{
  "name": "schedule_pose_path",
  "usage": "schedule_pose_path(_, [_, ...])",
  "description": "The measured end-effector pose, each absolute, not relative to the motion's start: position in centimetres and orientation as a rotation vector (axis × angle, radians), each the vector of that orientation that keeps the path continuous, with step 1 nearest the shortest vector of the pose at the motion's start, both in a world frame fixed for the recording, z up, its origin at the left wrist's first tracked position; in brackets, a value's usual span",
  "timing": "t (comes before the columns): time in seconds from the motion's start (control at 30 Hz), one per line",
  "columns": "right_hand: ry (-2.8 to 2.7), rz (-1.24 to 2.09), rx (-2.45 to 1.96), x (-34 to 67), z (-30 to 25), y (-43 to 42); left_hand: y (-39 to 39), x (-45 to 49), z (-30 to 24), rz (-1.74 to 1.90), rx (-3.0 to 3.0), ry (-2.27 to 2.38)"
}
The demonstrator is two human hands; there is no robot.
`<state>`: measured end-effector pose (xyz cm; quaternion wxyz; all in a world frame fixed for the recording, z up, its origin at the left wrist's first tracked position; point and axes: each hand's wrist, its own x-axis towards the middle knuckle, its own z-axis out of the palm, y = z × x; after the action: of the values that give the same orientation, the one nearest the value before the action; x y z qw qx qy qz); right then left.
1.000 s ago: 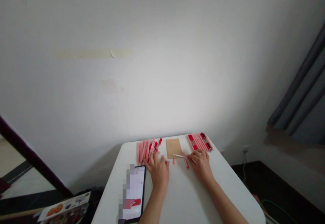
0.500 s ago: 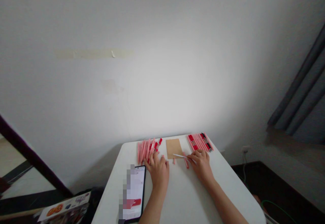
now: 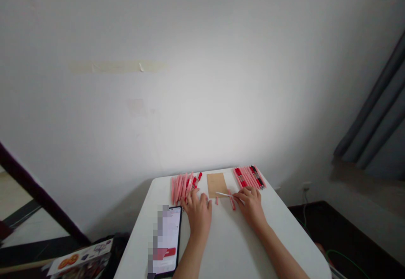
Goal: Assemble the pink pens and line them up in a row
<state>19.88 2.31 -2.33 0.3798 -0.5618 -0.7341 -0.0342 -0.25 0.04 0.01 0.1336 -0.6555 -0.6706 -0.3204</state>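
Observation:
My right hand (image 3: 250, 204) pinches a thin white stick (image 3: 223, 194), perhaps a pen refill, whose far end points left over the lower edge of a brown paper sheet (image 3: 216, 184). Just left of those fingers lies a pink pen barrel (image 3: 233, 204), partly under the stick. A short pink piece (image 3: 217, 201) rests between my two hands. My left hand (image 3: 199, 211) is palm down with fingers spread, its fingertips by the near end of a loose group of pink pens (image 3: 179, 188). Whether a small part sits under those fingertips I cannot tell.
A neat row of pink, red and black pens (image 3: 248, 177) lies at the back right of the white table (image 3: 230, 249). A phone (image 3: 167, 241) lies at the left edge. The wall stands right behind the table, and a box (image 3: 80, 258) is below left.
My left hand has shifted very slightly to the right, its fingers a little farther apart. My right hand and the white stick have stayed in place.

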Motion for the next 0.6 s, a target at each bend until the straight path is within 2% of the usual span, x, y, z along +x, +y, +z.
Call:
schedule_pose_path(0.27, [-1.902,-0.106,-1.407,19.88,-2.65,2.47,0.1,0.04,0.07,-1.142,-2.042,-1.893])
schedule_pose_path(0.6, [-1.937,-0.1,-1.372,19.74,-2.47,2.35,-0.01,0.08,0.13,-1.212,-2.136,-1.847])
